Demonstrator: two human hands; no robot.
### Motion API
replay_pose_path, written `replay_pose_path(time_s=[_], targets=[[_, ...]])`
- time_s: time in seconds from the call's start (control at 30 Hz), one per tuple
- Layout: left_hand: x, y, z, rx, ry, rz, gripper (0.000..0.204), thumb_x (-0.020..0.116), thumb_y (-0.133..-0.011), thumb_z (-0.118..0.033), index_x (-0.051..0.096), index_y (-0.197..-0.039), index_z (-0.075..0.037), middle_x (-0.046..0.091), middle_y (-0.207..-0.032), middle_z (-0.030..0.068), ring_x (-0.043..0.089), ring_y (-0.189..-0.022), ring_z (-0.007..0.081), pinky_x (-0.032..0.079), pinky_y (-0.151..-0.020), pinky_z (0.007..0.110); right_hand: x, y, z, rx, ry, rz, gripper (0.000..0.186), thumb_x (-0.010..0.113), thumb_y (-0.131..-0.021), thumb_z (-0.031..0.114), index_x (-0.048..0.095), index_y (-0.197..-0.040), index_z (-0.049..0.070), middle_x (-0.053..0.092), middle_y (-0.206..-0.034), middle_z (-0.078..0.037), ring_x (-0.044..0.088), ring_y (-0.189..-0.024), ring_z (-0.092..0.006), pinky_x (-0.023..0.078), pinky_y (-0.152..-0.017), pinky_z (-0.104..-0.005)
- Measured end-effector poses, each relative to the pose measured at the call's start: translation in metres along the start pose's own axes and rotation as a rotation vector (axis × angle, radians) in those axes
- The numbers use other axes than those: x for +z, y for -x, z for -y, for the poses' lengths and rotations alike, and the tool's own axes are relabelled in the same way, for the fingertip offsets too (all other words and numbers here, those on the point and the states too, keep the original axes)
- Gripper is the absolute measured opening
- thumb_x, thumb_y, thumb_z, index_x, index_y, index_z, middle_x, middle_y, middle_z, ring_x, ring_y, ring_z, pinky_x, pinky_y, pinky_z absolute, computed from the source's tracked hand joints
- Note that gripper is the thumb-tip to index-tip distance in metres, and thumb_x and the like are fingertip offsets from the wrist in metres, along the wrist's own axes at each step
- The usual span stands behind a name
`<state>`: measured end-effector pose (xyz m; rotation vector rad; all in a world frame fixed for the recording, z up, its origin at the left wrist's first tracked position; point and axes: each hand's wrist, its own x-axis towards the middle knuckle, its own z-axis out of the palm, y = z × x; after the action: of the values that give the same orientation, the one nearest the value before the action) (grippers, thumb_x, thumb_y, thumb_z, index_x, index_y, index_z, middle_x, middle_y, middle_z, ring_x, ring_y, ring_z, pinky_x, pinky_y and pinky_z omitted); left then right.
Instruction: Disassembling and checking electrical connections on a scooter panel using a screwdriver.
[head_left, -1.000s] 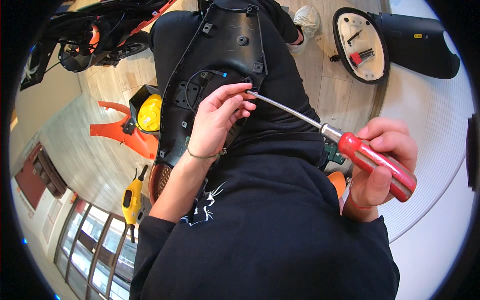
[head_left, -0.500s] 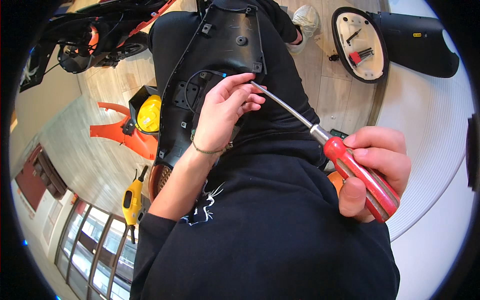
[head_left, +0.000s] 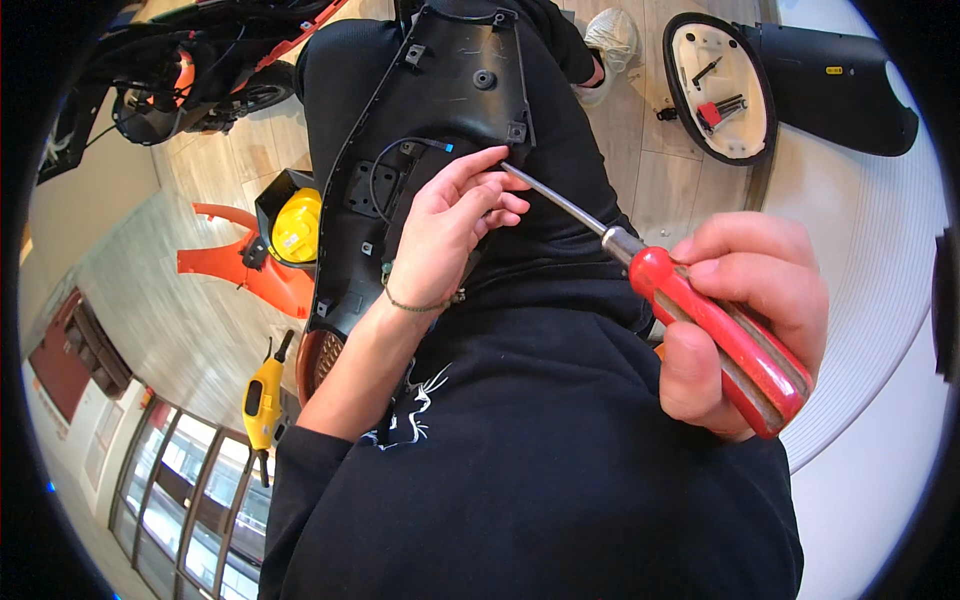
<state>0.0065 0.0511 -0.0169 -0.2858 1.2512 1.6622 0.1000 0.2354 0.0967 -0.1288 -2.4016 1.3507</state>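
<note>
Right hand (head_left: 745, 320) clenching red screwdriver (head_left: 720, 335), drawn nearer since earlier; tip now under left hand (head_left: 450, 235) fingers pinching at black panel (head_left: 450, 90), twelve o'clock; fastening under way.

I see a pale wooden plank floor (head_left: 640, 190) carrying most things. On it lie an orange body panel (head_left: 235, 270), a yellow headlight in a black housing (head_left: 290, 225) just beside it, and a yellow power drill (head_left: 262, 400) nearer me. Farther off stands a dark scooter frame (head_left: 190, 80). At right a white round mat (head_left: 860, 250) carries an oval black-rimmed cover (head_left: 720, 85) at its edge.
</note>
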Motion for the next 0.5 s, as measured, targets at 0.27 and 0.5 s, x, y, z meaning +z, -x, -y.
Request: replay_pose_path(time_s=[0.27,0.5], targets=[[-0.015,0.011,-0.007,0.049,0.004,-0.081,0.030,0.047,-0.092,-0.005,0.047,-0.121,0.004,0.061,-0.100,0.0124,0.060,-0.084,0.0133,0.048,-0.075,0.024,0.002,-0.014,-0.006,0.026,-0.077,0.034,0.036,0.068,-0.074,0.016,0.051,-0.102,0.000,0.055,-0.090,-0.014,0.058,-0.070,-0.0169,0.049,-0.063,-0.0249],[-0.021,0.032,-0.015,0.010,-0.082,-0.048,0.025,0.045,-0.094,-0.007,0.051,-0.116,0.003,0.060,-0.099,0.0104,0.057,-0.081,0.0109,0.045,-0.072,0.022,-0.017,-0.039,-0.012,-0.150,0.214,0.063,0.056,0.073,-0.073,0.010,0.042,-0.119,-0.002,0.060,-0.097,-0.022,0.065,-0.072,-0.0215,0.054,-0.068,-0.0284]])
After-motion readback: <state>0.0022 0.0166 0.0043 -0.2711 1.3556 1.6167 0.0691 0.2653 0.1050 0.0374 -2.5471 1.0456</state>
